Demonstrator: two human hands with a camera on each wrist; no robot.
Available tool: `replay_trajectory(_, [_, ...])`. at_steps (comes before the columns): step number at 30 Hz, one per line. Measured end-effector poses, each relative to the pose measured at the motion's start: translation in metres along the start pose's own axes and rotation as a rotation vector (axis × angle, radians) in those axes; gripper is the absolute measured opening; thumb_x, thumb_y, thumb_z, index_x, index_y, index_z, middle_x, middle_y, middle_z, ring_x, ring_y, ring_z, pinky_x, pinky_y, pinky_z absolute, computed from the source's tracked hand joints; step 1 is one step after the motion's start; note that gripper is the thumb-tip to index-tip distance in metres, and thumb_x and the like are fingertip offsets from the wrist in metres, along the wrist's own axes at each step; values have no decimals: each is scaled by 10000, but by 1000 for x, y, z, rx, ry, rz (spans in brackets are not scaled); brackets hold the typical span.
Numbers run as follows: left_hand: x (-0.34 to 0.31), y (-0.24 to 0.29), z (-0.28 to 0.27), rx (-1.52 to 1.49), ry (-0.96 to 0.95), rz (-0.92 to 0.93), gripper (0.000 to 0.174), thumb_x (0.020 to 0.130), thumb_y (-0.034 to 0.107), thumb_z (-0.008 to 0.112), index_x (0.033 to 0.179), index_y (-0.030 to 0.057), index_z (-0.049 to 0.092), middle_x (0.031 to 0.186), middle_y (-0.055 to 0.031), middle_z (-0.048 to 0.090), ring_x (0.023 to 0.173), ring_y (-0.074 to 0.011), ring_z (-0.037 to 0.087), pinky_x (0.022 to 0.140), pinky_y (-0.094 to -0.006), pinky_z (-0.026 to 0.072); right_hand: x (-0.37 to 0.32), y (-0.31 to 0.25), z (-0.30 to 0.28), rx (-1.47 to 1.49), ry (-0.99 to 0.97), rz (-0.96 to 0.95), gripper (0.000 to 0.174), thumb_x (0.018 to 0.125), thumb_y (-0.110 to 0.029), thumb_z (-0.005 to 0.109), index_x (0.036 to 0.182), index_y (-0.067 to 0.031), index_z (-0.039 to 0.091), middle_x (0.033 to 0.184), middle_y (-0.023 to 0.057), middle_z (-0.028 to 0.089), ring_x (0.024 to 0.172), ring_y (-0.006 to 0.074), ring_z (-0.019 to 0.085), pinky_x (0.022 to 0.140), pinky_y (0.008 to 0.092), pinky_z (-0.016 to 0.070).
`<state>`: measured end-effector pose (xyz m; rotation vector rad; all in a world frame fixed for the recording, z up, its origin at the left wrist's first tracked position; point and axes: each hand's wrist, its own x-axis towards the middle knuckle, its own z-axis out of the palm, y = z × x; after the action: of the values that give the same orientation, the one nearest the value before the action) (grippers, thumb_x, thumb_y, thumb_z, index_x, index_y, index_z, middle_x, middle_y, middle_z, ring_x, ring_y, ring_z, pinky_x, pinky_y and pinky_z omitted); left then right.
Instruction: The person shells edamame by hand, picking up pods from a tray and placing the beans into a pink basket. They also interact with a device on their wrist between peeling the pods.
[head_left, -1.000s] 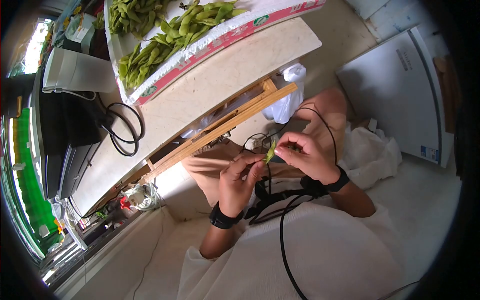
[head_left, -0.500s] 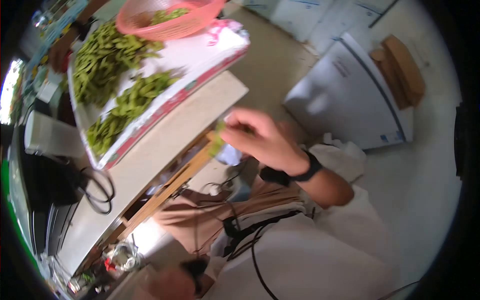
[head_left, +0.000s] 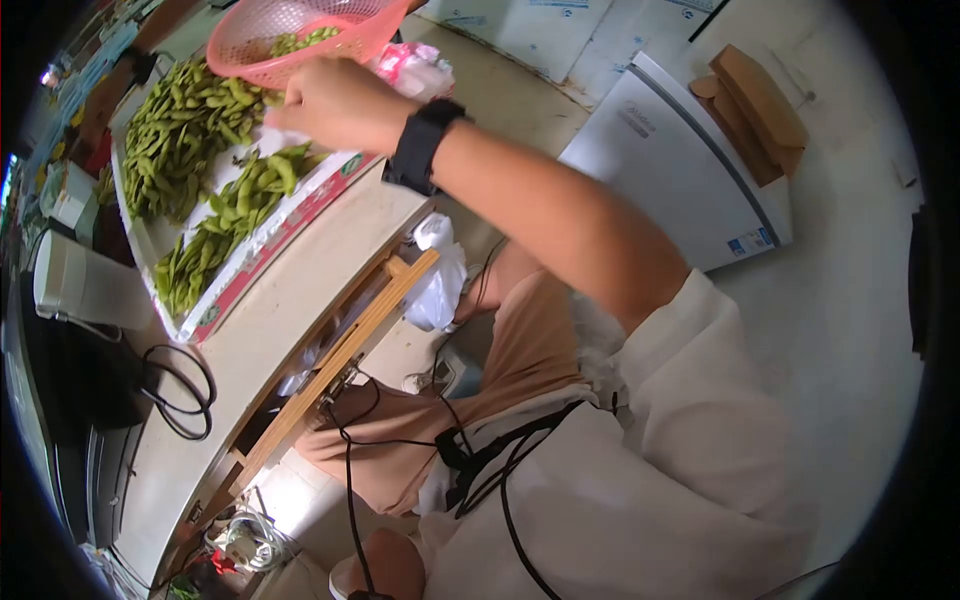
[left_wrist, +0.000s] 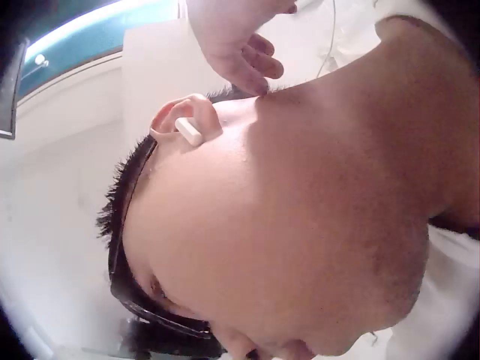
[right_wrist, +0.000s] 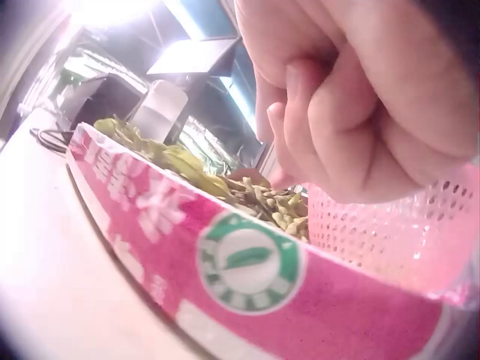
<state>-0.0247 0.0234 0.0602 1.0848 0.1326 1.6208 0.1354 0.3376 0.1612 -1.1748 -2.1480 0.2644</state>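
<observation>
My right hand [head_left: 325, 98] is over the white foam tray [head_left: 322, 196], beside the pink mesh basket [head_left: 268, 72]. Its fingers are curled in the right wrist view, with the fingertips close over green soybean pods [right_wrist: 271, 206]; I cannot tell whether it holds one. A large heap of pods [head_left: 178, 135] fills the tray's far side, and a smaller heap [head_left: 240, 215] lies along the near side. In the left wrist view my left hand [left_wrist: 238, 41] is raised behind the ear, its loosely bent fingertips right at the neck. The head view does not show that hand.
The tray stands on a pale table [head_left: 300, 280] with an open wooden drawer [head_left: 335, 355] at its edge. A white bin-like container [head_left: 85, 280] and a looped black cable [head_left: 185, 400] lie left. Black wires [head_left: 500, 460] cross my lap. A small fridge [head_left: 680, 165] stands right.
Both hands were at a pod over my lap. My right hand then moved with a green pod to the tray; that pod no longer shows. My left hand left the head view, which turned.
</observation>
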Motion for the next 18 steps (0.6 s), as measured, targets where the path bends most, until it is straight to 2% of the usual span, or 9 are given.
replay_trajectory(3, [-10, 17, -5, -54, 40, 19, 408, 808, 209, 630, 1131, -9, 511, 1092, -135, 581, 947, -207, 567, 812, -351, 473, 25, 2, 6, -207, -43, -6, 239, 778, -257, 629, 703, -33, 662, 653, 161, 620, 670, 312, 626, 666, 402, 489])
replay_trajectory(4, [-11, 21, -6, -76, 47, 25, 406, 809, 210, 628, 1132, -8, 511, 1093, -134, 581, 949, -206, 566, 812, -351, 473, 32, 2, 12, -239, -102, 23, 179, 764, -189, 594, 772, -30, 676, 735, 176, 641, 744, 325, 639, 700, 419, 501])
replay_trajectory(7, [-17, 28, -10, -153, 75, 56, 401, 814, 212, 621, 1134, -3, 511, 1096, -132, 579, 954, -203, 565, 813, -351, 473, 34, -7, 21, -406, -206, 6, 180, 756, -135, 556, 818, -18, 679, 813, 184, 652, 788, 335, 643, 715, 439, 503])
replay_trajectory(8, [-18, 30, -10, -179, 86, 69, 399, 816, 212, 618, 1135, -2, 511, 1097, -131, 578, 956, -202, 564, 814, -351, 474, 35, -15, 21, -444, -318, 78, 265, 819, -117, 494, 988, -31, 679, 1049, 175, 648, 992, 333, 618, 831, 444, 493])
replay_trajectory(12, [-22, 32, -13, -290, 121, 119, 392, 822, 214, 609, 1138, 3, 511, 1102, -128, 576, 963, -198, 562, 815, -352, 474, 44, -18, 31, -497, -374, 38, 288, 825, -130, 493, 1026, -22, 669, 1091, 175, 637, 1024, 338, 605, 851, 443, 484])
replay_trajectory(14, [-23, 31, -14, -352, 136, 141, 389, 825, 215, 604, 1139, 6, 511, 1104, -126, 575, 966, -197, 561, 816, -352, 475, 43, -19, 35, -530, -274, 19, 229, 769, -45, 512, 920, 4, 676, 952, 193, 657, 900, 357, 634, 772, 444, 501])
replay_trajectory(15, [-22, 31, -14, -381, 142, 152, 387, 826, 216, 602, 1140, 7, 511, 1105, -125, 574, 968, -196, 560, 817, -352, 475, 45, -19, 35, -533, -273, 16, 229, 769, -45, 512, 920, 4, 676, 952, 193, 657, 900, 357, 634, 772, 444, 501])
replay_trajectory(17, [-22, 32, -15, -436, 154, 174, 384, 830, 217, 597, 1142, 10, 511, 1107, -124, 573, 972, -194, 559, 817, -352, 475, 49, -22, 35, -546, -415, 46, 246, 782, -59, 515, 954, -1, 679, 997, 198, 654, 926, 346, 633, 796, 447, 499])
replay_trajectory(18, [-21, 32, -16, -464, 160, 184, 382, 831, 217, 595, 1142, 12, 512, 1108, -123, 573, 973, -193, 558, 818, -352, 475, 49, -25, 35, -547, -415, 44, 246, 782, -59, 515, 954, -1, 679, 997, 198, 654, 926, 346, 633, 796, 447, 499])
